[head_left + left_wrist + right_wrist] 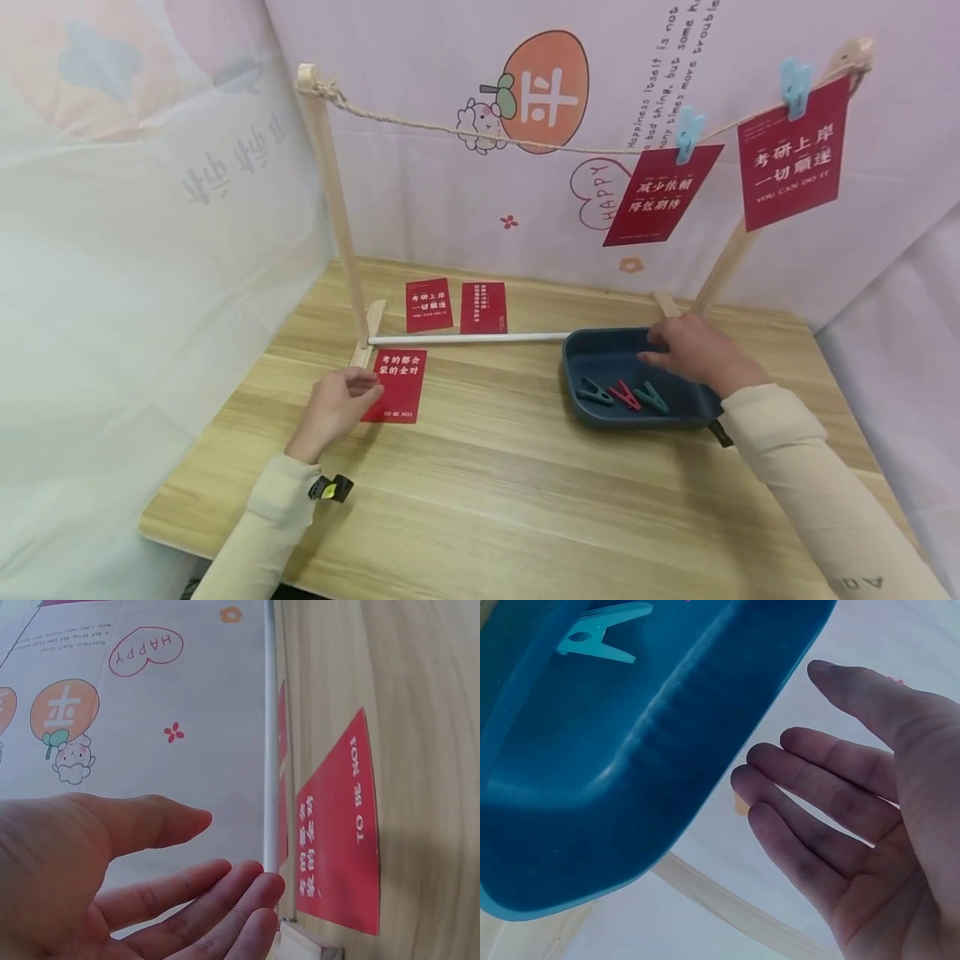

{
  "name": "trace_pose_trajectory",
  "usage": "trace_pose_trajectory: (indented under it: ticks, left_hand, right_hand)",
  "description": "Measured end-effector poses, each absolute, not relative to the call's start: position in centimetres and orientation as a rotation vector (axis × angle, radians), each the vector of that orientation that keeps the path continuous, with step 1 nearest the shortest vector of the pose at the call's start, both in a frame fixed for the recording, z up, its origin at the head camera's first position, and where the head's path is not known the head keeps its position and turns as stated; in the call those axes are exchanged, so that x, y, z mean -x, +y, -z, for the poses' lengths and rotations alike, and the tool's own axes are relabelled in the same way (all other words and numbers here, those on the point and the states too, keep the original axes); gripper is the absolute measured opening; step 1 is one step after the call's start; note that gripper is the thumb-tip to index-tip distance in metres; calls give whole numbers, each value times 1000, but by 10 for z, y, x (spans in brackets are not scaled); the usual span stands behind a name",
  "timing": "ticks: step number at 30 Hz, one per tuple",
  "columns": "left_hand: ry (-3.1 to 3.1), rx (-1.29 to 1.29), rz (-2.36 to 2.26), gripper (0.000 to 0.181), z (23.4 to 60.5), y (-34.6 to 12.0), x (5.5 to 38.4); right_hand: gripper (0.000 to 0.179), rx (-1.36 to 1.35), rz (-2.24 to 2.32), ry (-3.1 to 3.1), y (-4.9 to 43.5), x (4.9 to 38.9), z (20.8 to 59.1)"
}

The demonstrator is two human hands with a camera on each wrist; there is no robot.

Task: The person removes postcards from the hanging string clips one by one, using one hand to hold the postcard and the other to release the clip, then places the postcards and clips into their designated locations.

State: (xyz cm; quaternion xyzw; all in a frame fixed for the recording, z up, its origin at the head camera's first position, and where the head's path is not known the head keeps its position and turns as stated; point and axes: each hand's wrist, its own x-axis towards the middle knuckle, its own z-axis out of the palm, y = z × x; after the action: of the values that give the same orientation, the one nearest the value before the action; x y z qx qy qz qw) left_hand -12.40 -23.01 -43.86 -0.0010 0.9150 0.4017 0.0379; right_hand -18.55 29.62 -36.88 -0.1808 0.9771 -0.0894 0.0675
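My left hand [335, 408] hovers at the left edge of a red card [402, 392] lying on the table; its fingers are loosely bent with nothing between them. In the left wrist view, thumb and fingers stand apart beside that card [341, 832]. My right hand [693, 350] is over the right part of a dark blue tray [637, 423]. Seen from the right wrist, its fingers are spread near the tray's rim and hold nothing. In the tray lie a red clothespin [624, 395] and two green ones, a left clothespin [594, 392] and a right clothespin [651, 398].
A twine line [450, 129] spans two wooden posts. Two red cards hang at its right, a left card [660, 200] and a right card [797, 158], each under a light blue clothespin. Two more cards lie behind the white rod [472, 338].
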Motion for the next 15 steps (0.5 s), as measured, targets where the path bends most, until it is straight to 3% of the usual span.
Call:
trace_pose_trajectory:
  ticks: [15]
  left_hand:
    - [2809,-103,-1298,29,430,-211,137]
  right_hand:
    - [42,529,268,2980,295,180,360]
